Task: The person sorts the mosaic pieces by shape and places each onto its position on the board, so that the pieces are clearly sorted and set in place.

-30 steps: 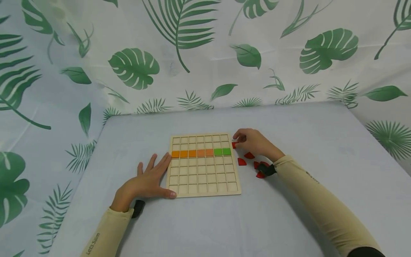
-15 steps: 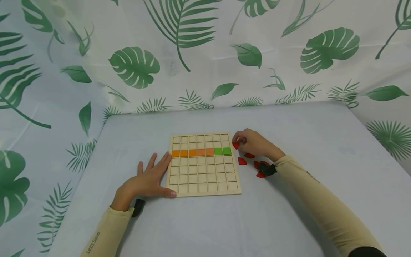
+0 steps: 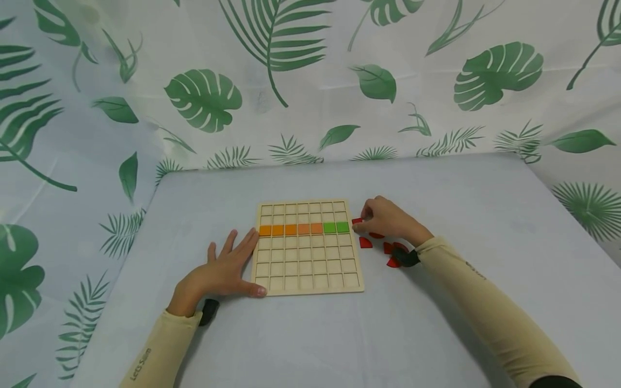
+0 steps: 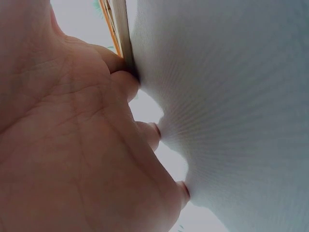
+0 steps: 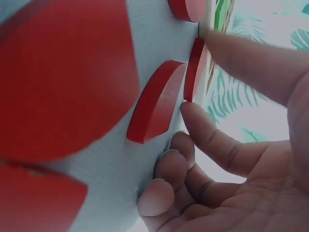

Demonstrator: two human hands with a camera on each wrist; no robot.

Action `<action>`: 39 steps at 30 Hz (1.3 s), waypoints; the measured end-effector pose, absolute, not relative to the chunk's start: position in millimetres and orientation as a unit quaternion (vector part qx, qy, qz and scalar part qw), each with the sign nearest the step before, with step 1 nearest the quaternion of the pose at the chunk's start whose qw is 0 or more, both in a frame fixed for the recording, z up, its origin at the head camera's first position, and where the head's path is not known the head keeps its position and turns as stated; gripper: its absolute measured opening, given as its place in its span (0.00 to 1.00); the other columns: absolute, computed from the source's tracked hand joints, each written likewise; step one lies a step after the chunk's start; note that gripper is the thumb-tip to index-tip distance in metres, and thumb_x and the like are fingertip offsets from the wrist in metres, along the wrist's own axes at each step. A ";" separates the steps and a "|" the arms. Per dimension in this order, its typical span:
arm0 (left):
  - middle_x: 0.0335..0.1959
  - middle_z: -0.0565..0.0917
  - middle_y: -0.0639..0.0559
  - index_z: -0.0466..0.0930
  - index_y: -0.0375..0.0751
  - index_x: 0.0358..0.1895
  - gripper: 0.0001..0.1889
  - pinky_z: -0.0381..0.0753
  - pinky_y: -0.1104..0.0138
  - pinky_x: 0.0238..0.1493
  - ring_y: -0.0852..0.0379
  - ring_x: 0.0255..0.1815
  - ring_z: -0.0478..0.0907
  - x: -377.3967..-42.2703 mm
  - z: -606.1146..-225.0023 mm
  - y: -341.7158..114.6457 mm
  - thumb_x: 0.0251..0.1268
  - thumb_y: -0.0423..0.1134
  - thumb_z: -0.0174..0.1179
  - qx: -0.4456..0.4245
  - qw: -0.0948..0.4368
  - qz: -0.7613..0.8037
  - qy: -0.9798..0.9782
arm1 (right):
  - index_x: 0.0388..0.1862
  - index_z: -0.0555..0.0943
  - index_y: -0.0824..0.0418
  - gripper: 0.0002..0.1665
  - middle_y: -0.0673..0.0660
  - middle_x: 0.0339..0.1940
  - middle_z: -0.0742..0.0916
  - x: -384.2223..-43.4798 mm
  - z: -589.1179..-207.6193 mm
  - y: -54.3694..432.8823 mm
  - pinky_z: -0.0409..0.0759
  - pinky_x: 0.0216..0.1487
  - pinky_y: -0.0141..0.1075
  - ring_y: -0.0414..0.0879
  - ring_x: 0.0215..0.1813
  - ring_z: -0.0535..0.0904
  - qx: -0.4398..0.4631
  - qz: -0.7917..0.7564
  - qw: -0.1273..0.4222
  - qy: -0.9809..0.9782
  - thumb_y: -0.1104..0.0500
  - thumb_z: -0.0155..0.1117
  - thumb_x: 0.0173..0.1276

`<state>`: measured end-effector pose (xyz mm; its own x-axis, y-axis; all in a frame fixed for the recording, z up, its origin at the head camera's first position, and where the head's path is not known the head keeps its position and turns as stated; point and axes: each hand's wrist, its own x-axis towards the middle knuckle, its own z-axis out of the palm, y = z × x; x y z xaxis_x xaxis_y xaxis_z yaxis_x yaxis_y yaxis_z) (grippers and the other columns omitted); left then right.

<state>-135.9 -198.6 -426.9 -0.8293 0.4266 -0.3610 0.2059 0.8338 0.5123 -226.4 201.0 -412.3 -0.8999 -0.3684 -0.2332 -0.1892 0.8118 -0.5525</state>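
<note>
Pale wood, head view: board (image 3: pixel 301 268), one, flat on the tabletop (image 3: pixel 310 345); one row filled, orange at the left end, green tiles (image 3: pixel 343 227) at the right. Red piece (image 3: pixel 356 220), one: just beside the board's right edge, slightly farther out than the green tiles. Right hand (image 3: pixel 388 221): the nearer, wrist to the right, so the piece lies between hand and board. Other red pieces (image 3: pixel 366 242): several, loose, below and beside that hand. Left hand (image 3: pixel 223 272): fingers wide, gripping nothing, touching the board's left edge and near corner.

Left wrist view: palm; fingertips on the tabletop, foremost against the board's side.

Right wrist view: fingers narrow, thumb and forefinger pinching the red piece at opposite ends; its visible length runs from one to the other. Remaining fingers folded beneath. Lifted or resting: cannot tell.
</note>
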 end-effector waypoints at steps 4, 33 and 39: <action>0.90 0.37 0.42 0.36 0.37 0.89 0.72 0.22 0.26 0.73 0.32 0.86 0.22 -135.9 -425.8 -197.8 0.56 0.65 0.79 0.171 0.240 0.233 0.927 | 0.52 0.81 0.69 0.17 0.64 0.49 0.83 -226.2 -414.1 203.1 0.82 0.53 0.51 0.59 0.52 0.77 -0.154 -0.279 0.164 0.934 0.58 0.70 0.73; 0.90 0.37 0.42 0.36 0.38 0.89 0.72 0.22 0.26 0.73 0.32 0.86 0.23 -135.2 -426.1 -197.4 0.56 0.64 0.79 0.170 0.236 0.231 0.928 | 0.52 0.83 0.67 0.13 0.61 0.48 0.83 -229.6 -418.6 202.5 0.79 0.55 0.51 0.57 0.51 0.77 -0.192 -0.300 0.154 0.922 0.62 0.71 0.72; 0.90 0.37 0.41 0.36 0.38 0.89 0.72 0.22 0.26 0.73 0.32 0.86 0.23 -133.5 -424.5 -197.0 0.56 0.63 0.80 0.169 0.240 0.235 0.927 | 0.46 0.82 0.64 0.06 0.58 0.44 0.85 -227.3 -417.1 204.0 0.80 0.50 0.47 0.54 0.47 0.78 -0.191 -0.316 0.150 0.917 0.65 0.67 0.73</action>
